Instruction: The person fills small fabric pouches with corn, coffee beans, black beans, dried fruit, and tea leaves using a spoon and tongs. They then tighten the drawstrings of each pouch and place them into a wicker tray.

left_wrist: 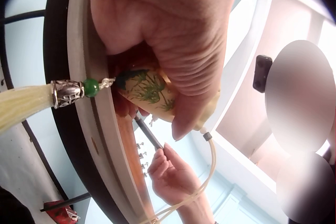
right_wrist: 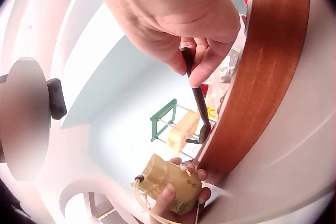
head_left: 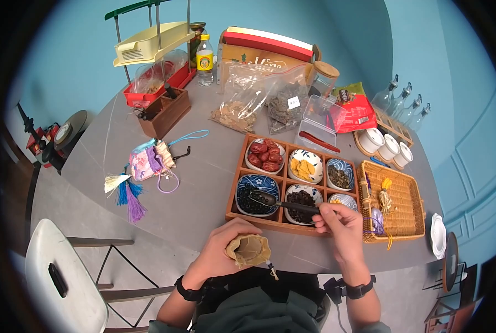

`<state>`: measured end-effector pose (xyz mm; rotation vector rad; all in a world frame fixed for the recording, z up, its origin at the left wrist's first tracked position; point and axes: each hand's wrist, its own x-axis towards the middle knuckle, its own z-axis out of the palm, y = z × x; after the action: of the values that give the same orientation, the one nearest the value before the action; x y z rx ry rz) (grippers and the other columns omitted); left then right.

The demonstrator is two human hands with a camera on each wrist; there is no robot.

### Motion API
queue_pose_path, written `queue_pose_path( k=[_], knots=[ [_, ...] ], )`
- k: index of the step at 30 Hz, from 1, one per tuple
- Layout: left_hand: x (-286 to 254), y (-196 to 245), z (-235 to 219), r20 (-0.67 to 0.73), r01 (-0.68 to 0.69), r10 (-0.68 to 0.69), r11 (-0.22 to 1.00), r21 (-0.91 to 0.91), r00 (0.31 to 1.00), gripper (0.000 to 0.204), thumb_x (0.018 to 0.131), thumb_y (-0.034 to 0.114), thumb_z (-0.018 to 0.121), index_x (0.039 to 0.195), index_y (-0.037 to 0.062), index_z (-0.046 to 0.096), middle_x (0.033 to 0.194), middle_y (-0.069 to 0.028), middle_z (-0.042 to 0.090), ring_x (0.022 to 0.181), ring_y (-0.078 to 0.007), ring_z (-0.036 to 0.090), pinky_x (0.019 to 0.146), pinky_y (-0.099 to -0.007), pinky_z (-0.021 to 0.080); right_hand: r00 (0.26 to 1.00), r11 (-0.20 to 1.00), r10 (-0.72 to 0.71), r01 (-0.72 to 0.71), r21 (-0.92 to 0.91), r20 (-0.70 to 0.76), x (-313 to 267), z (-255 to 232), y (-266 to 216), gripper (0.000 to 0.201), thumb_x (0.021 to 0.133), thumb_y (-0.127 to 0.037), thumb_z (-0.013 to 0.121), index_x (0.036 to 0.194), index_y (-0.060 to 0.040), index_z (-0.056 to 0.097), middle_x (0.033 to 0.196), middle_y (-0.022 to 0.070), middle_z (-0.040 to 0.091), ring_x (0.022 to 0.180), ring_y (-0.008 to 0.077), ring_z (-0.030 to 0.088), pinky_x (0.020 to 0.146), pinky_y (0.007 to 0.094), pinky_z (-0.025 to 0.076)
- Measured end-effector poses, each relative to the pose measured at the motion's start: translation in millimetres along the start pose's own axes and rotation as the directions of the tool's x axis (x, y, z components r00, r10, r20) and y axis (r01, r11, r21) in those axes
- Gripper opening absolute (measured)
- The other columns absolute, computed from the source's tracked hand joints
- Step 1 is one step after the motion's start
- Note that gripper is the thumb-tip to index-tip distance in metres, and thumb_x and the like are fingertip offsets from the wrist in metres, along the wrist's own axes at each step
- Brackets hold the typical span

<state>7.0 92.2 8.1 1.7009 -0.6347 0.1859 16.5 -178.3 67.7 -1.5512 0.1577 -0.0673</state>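
Note:
My left hand (head_left: pixel 215 248) grips a beige drawstring pouch (head_left: pixel 249 258) near the table's front edge, its mouth facing up. In the left wrist view, green plant patterns show on the pouch (left_wrist: pixel 149 91), and a pale tassel (left_wrist: pixel 23 106) with a green bead hangs from it. My right hand (head_left: pixel 343 228) pinches the dark handle of a small scoop (head_left: pixel 298 207) between thumb and fingers. The scoop's head lies over the black pieces in a blue patterned bowl (head_left: pixel 253 178). This bowl sits at the front left of a wooden compartment box (head_left: pixel 230 194).
Other bowls in the box hold red dates (head_left: pixel 265 155), yellow pieces (head_left: pixel 302 168) and dark dried bits. A wicker basket (head_left: pixel 406 208) stands to the right. Tasselled pouches (head_left: pixel 148 161) lie to the left. Behind are plastic bags (head_left: pixel 239 111), a clear container (head_left: pixel 319 119) and white lidded jars (head_left: pixel 372 140).

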Motion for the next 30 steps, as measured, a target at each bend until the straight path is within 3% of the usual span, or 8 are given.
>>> queue_pose_path(
  k=[11,17,19,20,21,23,24,30],
  knots=[
    [-2,-2,1,-0.009,0.036,-0.036,0.999,0.01,0.999,0.051,0.063,0.01,0.093,0.108,0.0056,0.069,0.104,-0.009,0.069,0.096,-0.0267,0.067,0.086,-0.0348,0.053,0.991,0.987,-0.137,0.136,0.087,0.002,-65,-25,-35,0.013,0.096,-0.008,0.072,0.098,0.0053,0.072,0.077,0.0124,0.073,0.064,0.0143,0.068,0.056,0.0267,0.055],
    [1,1,1,0.013,0.015,-0.014,1.0,-0.013,1.0,0.053,0.063,0.01,0.094,0.109,0.0053,0.068,0.103,-0.0089,0.07,0.095,-0.0257,0.068,0.085,-0.0343,0.053,0.991,0.991,-0.123,0.126,-0.044,0.056,-85,-7,-44,0.016,0.089,-0.003,0.079,0.102,0.0042,0.075,0.084,0.0121,0.075,0.071,0.0158,0.072,0.062,0.0258,0.058],
    [1,1,1,0.011,0.007,-0.007,1.0,-0.006,1.0,0.053,0.062,0.01,0.094,0.109,0.0053,0.069,0.103,-0.0089,0.07,0.095,-0.026,0.068,0.085,-0.0342,0.054,0.834,0.753,-0.418,0.539,-0.377,0.359,-82,-5,-45,0.016,0.084,0.0,0.08,0.1,0.0013,0.077,0.083,0.0122,0.074,0.072,0.0191,0.072,0.063,0.0249,0.055],
    [1,0,1,0.012,0.008,-0.008,1.0,-0.005,1.0,0.053,0.062,0.01,0.094,0.109,0.0053,0.069,0.103,-0.0089,0.07,0.095,-0.026,0.068,0.085,-0.0342,0.054,0.785,0.654,-0.467,0.616,-0.438,0.407,-85,2,-50,0.022,0.076,0.002,0.082,0.097,-0.0011,0.078,0.083,0.0112,0.073,0.072,0.0213,0.071,0.063,0.0261,0.055],
    [1,0,2,0.005,-0.002,0.002,1.0,0.005,1.0,0.053,0.062,0.01,0.094,0.109,0.0054,0.069,0.103,-0.0089,0.07,0.096,-0.0262,0.068,0.085,-0.0342,0.054,0.785,0.655,-0.467,0.616,-0.438,0.407,-88,4,-53,0.022,0.076,0.002,0.082,0.097,-0.0011,0.078,0.083,0.0112,0.073,0.072,0.0213,0.071,0.063,0.0261,0.055],
    [0,-1,2,-0.002,-0.008,0.008,1.0,0.013,1.0,0.053,0.062,0.01,0.094,0.109,0.0054,0.069,0.103,-0.0089,0.07,0.096,-0.0264,0.068,0.085,-0.0342,0.054,0.559,0.306,-0.546,0.827,-0.472,0.625,-93,5,-55,0.025,0.071,0.001,0.084,0.096,-0.002,0.078,0.084,0.0091,0.073,0.071,0.0204,0.069,0.063,0.0281,0.055],
    [0,0,2,0.002,-0.001,0.001,1.0,0.012,1.0,0.053,0.062,0.01,0.094,0.109,0.0055,0.069,0.103,-0.009,0.07,0.096,-0.0264,0.068,0.085,-0.0343,0.054,0.503,0.21,-0.571,0.853,-0.478,0.648,-96,3,-49,0.03,0.066,-0.005,0.087,0.094,-0.0083,0.079,0.088,0.0034,0.072,0.071,0.0184,0.066,0.06,0.0301,0.053],
    [0,3,-1,0.019,0.014,-0.015,1.0,0.014,1.0,0.053,0.064,0.006,0.092,0.112,0.0055,0.068,0.106,-0.0093,0.069,0.098,-0.027,0.068,0.087,-0.0346,0.054,0.466,0.206,-0.676,0.863,-0.461,0.571,-103,-24,-48,0.026,0.068,-0.003,0.087,0.092,-0.0044,0.078,0.085,0.0048,0.071,0.069,0.0203,0.065,0.06,0.0328,0.052]
  ],
)
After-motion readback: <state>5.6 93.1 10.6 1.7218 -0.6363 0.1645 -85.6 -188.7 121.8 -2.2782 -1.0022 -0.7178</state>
